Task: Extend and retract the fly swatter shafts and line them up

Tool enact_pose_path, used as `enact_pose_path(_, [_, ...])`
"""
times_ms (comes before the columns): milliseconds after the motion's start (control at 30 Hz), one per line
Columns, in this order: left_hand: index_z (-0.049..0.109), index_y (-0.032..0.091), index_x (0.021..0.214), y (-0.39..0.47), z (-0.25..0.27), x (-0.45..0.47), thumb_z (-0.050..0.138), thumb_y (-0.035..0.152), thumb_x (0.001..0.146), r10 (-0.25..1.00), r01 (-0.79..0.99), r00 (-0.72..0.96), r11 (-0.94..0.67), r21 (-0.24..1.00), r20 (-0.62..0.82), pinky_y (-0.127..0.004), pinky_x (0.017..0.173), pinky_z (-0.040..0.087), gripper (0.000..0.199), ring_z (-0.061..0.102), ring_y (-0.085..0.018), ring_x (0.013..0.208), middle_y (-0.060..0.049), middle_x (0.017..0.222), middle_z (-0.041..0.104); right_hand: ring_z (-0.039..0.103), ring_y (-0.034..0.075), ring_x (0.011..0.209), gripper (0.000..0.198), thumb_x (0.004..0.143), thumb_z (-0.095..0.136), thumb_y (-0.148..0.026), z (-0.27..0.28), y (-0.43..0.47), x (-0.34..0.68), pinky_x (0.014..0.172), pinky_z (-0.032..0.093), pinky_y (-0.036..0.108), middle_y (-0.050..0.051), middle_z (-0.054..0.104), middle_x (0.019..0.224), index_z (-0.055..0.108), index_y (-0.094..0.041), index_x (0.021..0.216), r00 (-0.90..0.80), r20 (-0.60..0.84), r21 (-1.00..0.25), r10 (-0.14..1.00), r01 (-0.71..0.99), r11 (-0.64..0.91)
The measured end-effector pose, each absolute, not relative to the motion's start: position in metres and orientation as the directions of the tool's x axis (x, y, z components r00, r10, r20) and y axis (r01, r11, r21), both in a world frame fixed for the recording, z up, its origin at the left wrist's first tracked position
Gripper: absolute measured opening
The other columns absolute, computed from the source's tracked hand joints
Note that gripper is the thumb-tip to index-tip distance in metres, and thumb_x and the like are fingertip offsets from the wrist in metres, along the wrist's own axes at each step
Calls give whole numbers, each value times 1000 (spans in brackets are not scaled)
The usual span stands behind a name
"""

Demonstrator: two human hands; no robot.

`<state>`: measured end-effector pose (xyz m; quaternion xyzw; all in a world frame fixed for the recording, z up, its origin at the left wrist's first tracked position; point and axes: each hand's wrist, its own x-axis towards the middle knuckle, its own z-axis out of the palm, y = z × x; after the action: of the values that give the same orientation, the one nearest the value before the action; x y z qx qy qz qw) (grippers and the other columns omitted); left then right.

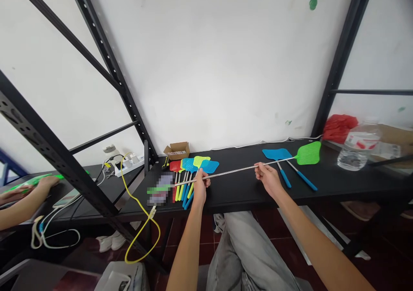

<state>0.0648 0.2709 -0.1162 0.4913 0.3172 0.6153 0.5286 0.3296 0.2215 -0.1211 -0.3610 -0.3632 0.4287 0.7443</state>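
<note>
A green fly swatter (309,153) with a long metal rod is held out across the desk, its head to the right. My left hand (200,184) is closed round the rod near its grip end. My right hand (267,178) pinches the same rod farther along, with the arm reaching in from the right. Beneath and left of my left hand lies a row of several fly swatters (190,164), with red, blue and yellow heads. Two blue fly swatters (276,154) rest to the right, partly behind the held rod.
A small cardboard box (177,150) stands by the wall. At right are a large water bottle (359,147) and a red plastic bag (339,127). A yellow cable (132,195) hangs over the desk's front edge. Another person's hands (48,182) work at far left, beyond a black metal post (61,153).
</note>
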Motion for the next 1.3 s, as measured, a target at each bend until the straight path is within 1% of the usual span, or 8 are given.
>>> enact_pose_path(67, [46,19,58,270,-116,64,48,55,90,961,-365,29,-245,898,274,-23,47,29,48,32,-9,43,4,44,36,47,11,55,36,70,80,-51,-121,221,330,48,35,25,2,59,67,71,-18,82,388,225,-830,894,-404,384])
enact_pose_path(200, [47,18,54,269,-117,65,50,53,90,944,-214,150,-258,942,292,-23,46,26,50,36,-10,45,2,45,41,48,10,55,37,73,78,-51,-120,221,328,48,34,24,2,60,68,71,-17,85,306,251,-863,918,-360,356])
enact_pose_path(267, [47,18,54,269,-117,65,52,51,90,944,-212,153,-256,943,291,-23,46,26,49,36,-9,45,2,46,40,48,10,56,37,72,79,-51,-121,222,329,48,35,24,2,59,68,71,-17,83,315,236,-859,919,-376,349])
enact_pose_path(467, [38,20,54,272,-115,61,53,48,89,976,-537,-11,-189,822,218,-23,47,31,47,27,-7,41,6,47,28,46,10,53,42,72,75,-59,-126,225,340,49,38,25,0,54,61,70,-18,81,490,124,-693,863,-579,429])
enact_pose_path(633, [35,20,51,273,-116,57,46,46,92,977,-620,-22,-179,764,210,-23,47,31,50,25,-8,41,6,45,22,40,10,50,47,83,59,-64,-129,226,345,47,37,25,-2,45,53,70,-19,82,544,101,-625,833,-616,479])
enact_pose_path(833, [31,21,52,273,-116,56,44,49,92,979,-651,-32,-172,739,199,-23,47,31,51,24,-8,41,6,46,20,39,10,47,50,81,59,-68,-129,228,342,45,34,26,-3,43,51,68,-19,81,567,147,-685,810,-533,497])
enact_pose_path(1033, [26,22,53,273,-115,58,42,44,91,978,-619,-15,-174,766,210,-24,46,30,46,23,-9,40,6,48,18,39,11,46,47,78,62,-67,-127,227,338,44,32,27,-3,42,51,68,-20,76,559,195,-738,806,-458,496])
enact_pose_path(1300, [27,22,53,270,-113,62,42,44,89,972,-514,48,-173,840,229,-24,45,28,45,23,-8,41,6,51,17,40,11,46,49,83,57,-66,-134,230,336,45,31,27,-1,47,54,71,-18,83,440,243,-822,864,-380,425])
